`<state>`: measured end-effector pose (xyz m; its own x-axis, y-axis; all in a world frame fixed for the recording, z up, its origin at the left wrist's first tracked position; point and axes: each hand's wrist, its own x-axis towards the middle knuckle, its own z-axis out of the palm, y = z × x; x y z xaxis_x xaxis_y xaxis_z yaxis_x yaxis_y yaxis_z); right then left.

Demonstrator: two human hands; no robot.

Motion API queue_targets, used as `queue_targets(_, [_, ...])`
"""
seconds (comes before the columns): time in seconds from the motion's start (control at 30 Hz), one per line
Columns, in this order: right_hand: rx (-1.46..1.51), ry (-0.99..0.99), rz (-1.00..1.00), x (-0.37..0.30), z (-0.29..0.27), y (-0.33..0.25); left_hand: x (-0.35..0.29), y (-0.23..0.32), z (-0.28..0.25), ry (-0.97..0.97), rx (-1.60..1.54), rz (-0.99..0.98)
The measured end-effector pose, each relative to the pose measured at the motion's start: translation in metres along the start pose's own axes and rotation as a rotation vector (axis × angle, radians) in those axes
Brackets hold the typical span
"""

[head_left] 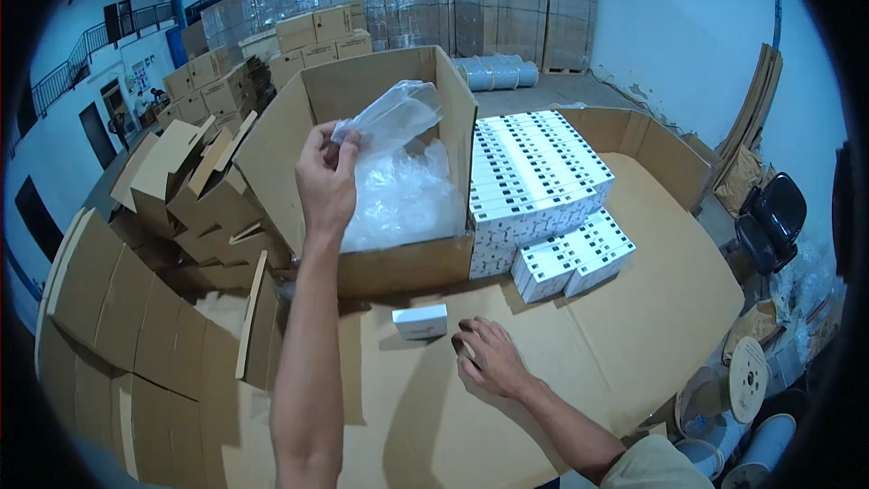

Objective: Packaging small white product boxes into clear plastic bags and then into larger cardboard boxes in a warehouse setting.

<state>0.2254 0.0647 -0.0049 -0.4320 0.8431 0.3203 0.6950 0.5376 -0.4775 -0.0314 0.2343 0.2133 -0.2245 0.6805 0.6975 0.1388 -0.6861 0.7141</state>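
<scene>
My left hand (328, 172) pinches the edge of a clear plastic bag (398, 116), lifted above an open cardboard box (407, 282). More clear bags (403, 204) lie heaped inside that box. On the cardboard-covered table stands a small white box (420, 321), just left of my right hand (489, 355). That hand rests low over the table with its fingers spread and slightly bent, apart from the small box. Behind it, to the right of the open carton, rise neat stacks of white patterned boxes (539, 167), with a shorter group (574, 255) in front.
Folded brown cartons (127, 308) crowd the left side. A cardboard wall (647, 134) edges the table at the far right. Beyond it are a black chair (771, 222) and several spools (748, 380). Stacked cartons (317, 36) and wrapped pallets (516, 0) fill the back.
</scene>
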Motion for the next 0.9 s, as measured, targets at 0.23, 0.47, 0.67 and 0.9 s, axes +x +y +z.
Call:
queue_targets(0.23, [0.574,-0.086,0.182,0.003,-0.029,-0.028,-0.161,0.057,-0.008,0.119,-0.186,-0.344])
queue_targets(0.47, [1.262,0.185,0.206,-0.003,-0.008,-0.042,-0.301,0.034,-0.025,0.174,-0.411,-0.706])
queue_targets(0.67, [1.145,0.292,0.384,-0.004,0.007,-0.039,-0.333,0.032,-0.038,0.034,-0.274,-0.892])
queue_targets(0.9, [1.159,0.104,0.397,-0.007,0.016,-0.030,-0.297,-0.002,-0.042,-0.133,-0.509,-1.091])
